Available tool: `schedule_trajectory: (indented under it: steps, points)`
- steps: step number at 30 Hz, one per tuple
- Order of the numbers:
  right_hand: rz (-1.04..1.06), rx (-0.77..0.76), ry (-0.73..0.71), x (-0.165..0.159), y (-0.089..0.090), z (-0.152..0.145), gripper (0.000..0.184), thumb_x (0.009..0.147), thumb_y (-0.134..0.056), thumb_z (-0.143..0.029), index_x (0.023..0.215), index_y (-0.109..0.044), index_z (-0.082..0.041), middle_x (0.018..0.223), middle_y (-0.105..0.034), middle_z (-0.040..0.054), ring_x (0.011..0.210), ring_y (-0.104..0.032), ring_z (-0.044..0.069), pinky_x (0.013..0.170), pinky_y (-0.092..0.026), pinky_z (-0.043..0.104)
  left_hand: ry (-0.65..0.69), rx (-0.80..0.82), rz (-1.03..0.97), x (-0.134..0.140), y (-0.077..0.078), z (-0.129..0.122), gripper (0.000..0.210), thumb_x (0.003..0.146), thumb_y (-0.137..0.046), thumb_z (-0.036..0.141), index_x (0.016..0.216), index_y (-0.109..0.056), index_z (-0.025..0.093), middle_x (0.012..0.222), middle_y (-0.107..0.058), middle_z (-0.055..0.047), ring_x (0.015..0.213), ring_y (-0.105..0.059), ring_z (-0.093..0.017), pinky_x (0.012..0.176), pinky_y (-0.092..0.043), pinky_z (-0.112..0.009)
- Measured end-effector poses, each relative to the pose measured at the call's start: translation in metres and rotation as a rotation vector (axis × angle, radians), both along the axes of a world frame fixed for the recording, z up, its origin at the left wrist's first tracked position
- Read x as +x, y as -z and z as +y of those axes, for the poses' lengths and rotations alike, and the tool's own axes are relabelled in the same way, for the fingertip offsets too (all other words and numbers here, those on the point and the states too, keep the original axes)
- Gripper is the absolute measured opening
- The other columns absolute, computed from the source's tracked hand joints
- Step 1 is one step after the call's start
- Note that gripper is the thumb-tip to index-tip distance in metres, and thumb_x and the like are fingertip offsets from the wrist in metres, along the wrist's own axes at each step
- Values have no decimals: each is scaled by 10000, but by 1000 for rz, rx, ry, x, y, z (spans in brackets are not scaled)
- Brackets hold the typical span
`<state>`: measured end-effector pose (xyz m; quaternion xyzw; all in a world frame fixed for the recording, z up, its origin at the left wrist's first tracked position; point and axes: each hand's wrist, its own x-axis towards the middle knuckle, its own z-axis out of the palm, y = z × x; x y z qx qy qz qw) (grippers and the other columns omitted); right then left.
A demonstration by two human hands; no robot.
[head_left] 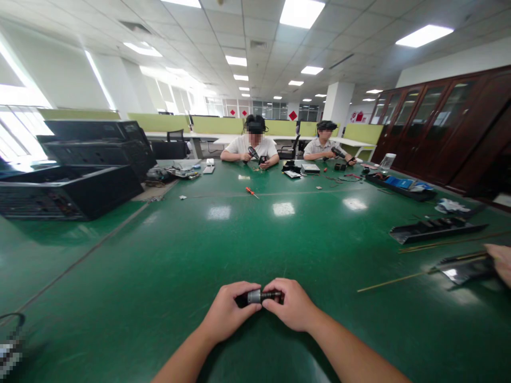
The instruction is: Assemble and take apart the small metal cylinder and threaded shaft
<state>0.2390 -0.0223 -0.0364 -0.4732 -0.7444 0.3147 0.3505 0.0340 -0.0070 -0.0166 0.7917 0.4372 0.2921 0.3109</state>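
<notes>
Close in front of me, both hands hold a small metal cylinder with a ribbed shaft [254,297], lying sideways just above the green table [255,244]. My left hand [223,314] grips the wide silver end between thumb and fingers. On the other side, my right hand [293,306] pinches the narrower dark shaft, which looks threaded or spring-wound. Fingers cover both ends of the part, so its exact kind is unclear.
Black computer cases [80,186] stand at the left. An orange-handled screwdriver [250,192] lies mid-table. Dark trays of parts [435,231] and thin brass-coloured rods [389,283] are at the right, near another person's hand [501,260]. Two people [249,146] work with power tools across the table.
</notes>
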Motion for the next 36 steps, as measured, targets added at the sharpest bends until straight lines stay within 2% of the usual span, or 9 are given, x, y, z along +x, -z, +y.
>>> schedule_trajectory:
  steps: [5,12,24,36]
  points:
    - [-3,-2,-4,0,-2,1,136,811,-667,-264,923,-725,-216,854,-698,9,767,-622,149,705,-436,243,12,5,4,0,1,0,270,748,-742,285,1013,-733,236,976,-747,-45,915,-674,-221,849,-504,-322]
    - [-20,-13,-6,0,-5,1,133,829,-656,-267,925,-733,-219,870,-712,21,789,-637,166,734,-449,263,16,8,7,0,-2,-1,263,744,-740,260,1006,-734,240,975,-747,-42,915,-676,-225,849,-507,-329]
    - [-1,-1,-1,-1,-1,2,122,826,-657,-263,902,-734,-209,825,-703,12,745,-624,151,685,-428,247,1,5,-6,0,2,-1,281,733,-755,234,1013,-729,238,992,-746,-33,932,-674,-218,864,-499,-321]
    - [13,-2,11,0,-5,1,112,827,-645,-258,875,-732,-206,790,-691,7,717,-608,148,670,-425,251,-20,15,9,-1,1,-1,277,737,-746,246,1013,-730,239,988,-747,-37,932,-677,-227,862,-503,-329]
